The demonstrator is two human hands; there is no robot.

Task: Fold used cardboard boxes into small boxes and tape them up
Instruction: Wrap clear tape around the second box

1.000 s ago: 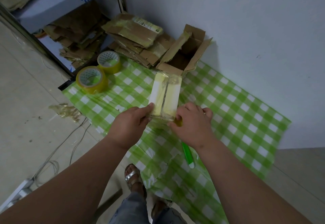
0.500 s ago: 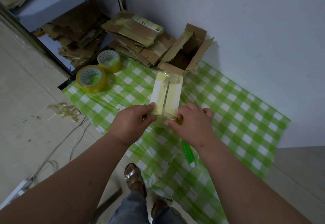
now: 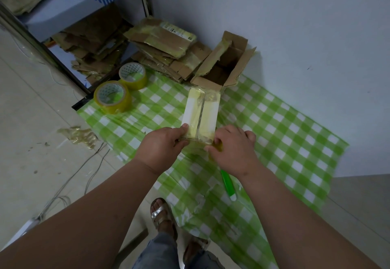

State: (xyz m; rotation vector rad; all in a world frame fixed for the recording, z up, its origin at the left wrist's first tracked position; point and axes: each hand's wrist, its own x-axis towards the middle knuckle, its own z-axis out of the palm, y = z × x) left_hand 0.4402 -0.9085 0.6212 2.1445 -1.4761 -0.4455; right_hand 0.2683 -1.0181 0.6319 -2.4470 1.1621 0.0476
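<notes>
A small taped box (image 3: 200, 114), pale yellow with a white strip along its left side, lies on the green checked cloth (image 3: 274, 125). My left hand (image 3: 161, 148) holds its near left corner, thumb on top. My right hand (image 3: 232, 150) grips the near right corner, fingers curled over the end. A green-handled tool (image 3: 228, 184) pokes out from under my right wrist. Two rolls of yellowish tape (image 3: 113, 96) sit at the cloth's far left corner.
An open brown cardboard box (image 3: 225, 68) stands by the wall behind the small box. Flattened used cartons (image 3: 164, 44) are piled left of it. Crumpled tape (image 3: 78, 134) and cables (image 3: 63, 188) lie on the floor at left. My sandalled foot (image 3: 160, 213) is below.
Both hands stay on the near end of the small box; the right thumb has shifted slightly along the end. The box has hardly moved.
</notes>
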